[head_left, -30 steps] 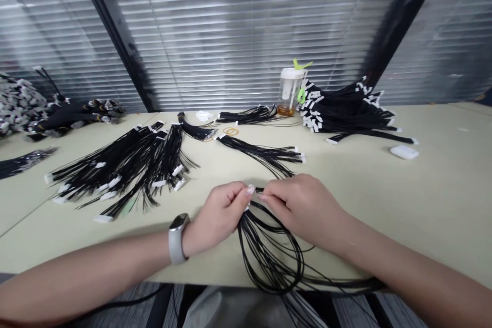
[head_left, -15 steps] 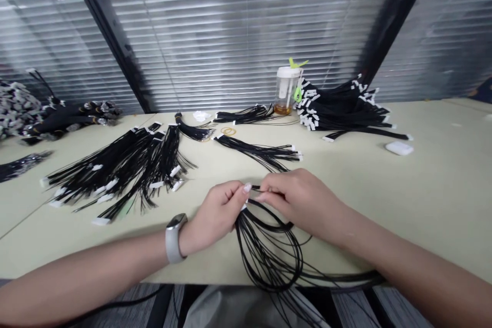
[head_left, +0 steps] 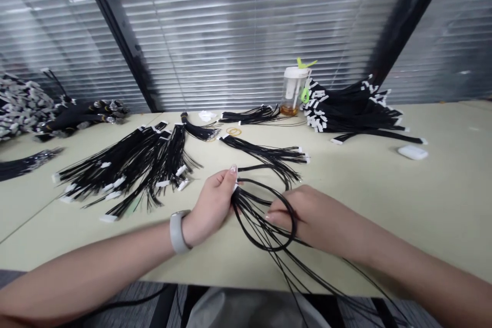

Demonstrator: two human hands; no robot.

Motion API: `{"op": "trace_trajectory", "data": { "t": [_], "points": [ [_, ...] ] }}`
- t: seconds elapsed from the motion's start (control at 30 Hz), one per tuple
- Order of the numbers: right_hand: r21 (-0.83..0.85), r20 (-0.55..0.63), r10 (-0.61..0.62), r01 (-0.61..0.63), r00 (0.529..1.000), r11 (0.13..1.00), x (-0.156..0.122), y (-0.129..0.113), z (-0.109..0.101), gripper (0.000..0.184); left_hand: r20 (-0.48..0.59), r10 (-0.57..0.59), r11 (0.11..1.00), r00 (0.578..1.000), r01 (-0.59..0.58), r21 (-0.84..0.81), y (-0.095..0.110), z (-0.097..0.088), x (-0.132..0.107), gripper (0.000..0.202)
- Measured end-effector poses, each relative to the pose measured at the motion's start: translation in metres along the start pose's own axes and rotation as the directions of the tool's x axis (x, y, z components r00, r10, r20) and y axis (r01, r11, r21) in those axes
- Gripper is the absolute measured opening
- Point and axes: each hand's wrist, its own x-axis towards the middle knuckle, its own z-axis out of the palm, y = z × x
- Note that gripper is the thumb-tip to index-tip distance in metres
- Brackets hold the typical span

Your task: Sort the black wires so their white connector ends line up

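Note:
My left hand (head_left: 215,205) is closed, its thumb pressed on the white connector (head_left: 234,188) of a wire harness. From it the thin black wires (head_left: 265,238) fan out to the right and hang over the table's front edge. A large loop of black cable (head_left: 240,229) springs from the same grip and crosses the front of my right hand. My right hand (head_left: 307,215) has its fingers curled among the wires, right of the connector; the exact strand between the fingertips is partly hidden.
Several black wire bundles with white connectors (head_left: 134,169) lie at left. Another bundle (head_left: 265,151) lies just beyond my hands, near yellow rubber bands (head_left: 233,131). At the back stand a drink cup (head_left: 290,92) and a large cable pile (head_left: 346,110). A white case (head_left: 412,152) lies at right.
My right hand has moved down and right, away from my left fingertips. The cable loop now stands more open and higher, in front of the right hand. My left hand keeps its grip.

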Motion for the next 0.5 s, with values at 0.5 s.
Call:
{"op": "trace_trajectory", "data": {
  "t": [0.5],
  "points": [
    [0.126,-0.717,0.178,-0.126,0.674,0.984,-0.012,0.017,-0.037,0.017,-0.017,-0.024,0.999,1.0,0.025,0.047,-0.001,0.001,0.003,0.04]
  ]
}}
